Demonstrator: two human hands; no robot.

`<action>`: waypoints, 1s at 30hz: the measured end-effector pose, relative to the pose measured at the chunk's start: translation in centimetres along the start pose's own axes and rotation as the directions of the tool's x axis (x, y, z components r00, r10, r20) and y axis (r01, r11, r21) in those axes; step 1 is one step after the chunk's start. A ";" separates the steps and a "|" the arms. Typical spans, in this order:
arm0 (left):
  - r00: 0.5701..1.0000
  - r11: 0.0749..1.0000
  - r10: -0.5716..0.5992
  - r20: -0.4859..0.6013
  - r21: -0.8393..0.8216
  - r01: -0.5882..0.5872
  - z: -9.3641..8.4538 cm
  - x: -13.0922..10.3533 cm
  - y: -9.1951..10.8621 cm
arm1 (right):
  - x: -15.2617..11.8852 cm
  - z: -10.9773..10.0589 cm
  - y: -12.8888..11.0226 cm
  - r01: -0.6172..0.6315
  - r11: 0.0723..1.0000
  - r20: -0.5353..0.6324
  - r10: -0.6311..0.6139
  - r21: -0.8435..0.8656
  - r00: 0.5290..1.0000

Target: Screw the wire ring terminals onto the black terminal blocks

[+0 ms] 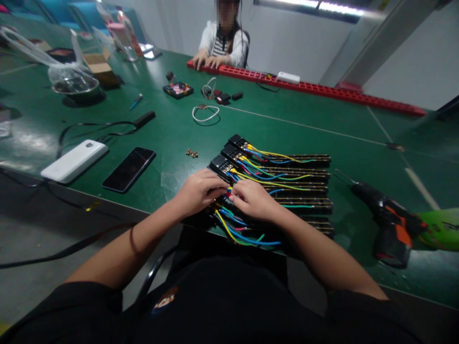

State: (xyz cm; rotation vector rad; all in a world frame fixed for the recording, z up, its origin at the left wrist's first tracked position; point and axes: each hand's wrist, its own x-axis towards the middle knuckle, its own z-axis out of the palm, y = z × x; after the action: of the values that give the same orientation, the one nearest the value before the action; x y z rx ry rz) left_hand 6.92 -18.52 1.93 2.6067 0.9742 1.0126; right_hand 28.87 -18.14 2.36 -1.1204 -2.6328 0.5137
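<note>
Several long black strips (304, 173) lie side by side in front of me, each with a black end block (220, 164) and loose yellow, blue, green and red wires (247, 236). My left hand (196, 191) is closed in a pinch at the end block of one middle strip. What its fingertips hold is hidden. Close beside it, my right hand (253, 198) has thumb and forefinger pressed together on the coloured wires at that same block. Small brass screws (191, 153) sit in a little pile left of the strips.
A cordless drill (387, 215) lies at right, its bit toward the strips. At left are a phone (129, 169) and a white power bank (75, 161) with cables. Across the table a person (224, 43) rests both hands by a long red strip (315, 87).
</note>
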 end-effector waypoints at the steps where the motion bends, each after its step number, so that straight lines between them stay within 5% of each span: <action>1: 1.000 1.000 0.000 0.012 -0.008 0.000 0.0 0.0 0.0 | 0.0 0.0 0.1 0.005 1.000 0.001 -0.005 0.003 1.000; 16: 0.990 0.990 -0.065 0.123 -0.115 0.080 -0.6 -0.1 -0.7 | 0.0 -0.1 0.0 -0.005 1.000 0.003 0.005 0.010 1.000; 30: 0.997 0.991 -0.066 0.030 0.117 0.062 -0.8 -4.1 -0.1 | 0.6 -0.3 -1.0 -0.066 0.991 0.049 0.072 -0.115 0.996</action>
State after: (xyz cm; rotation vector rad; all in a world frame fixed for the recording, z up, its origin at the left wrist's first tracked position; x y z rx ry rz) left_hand 4.06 -21.07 0.32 2.6560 1.1334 0.9195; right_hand 27.90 -18.23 3.05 -1.2524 -2.7065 0.4165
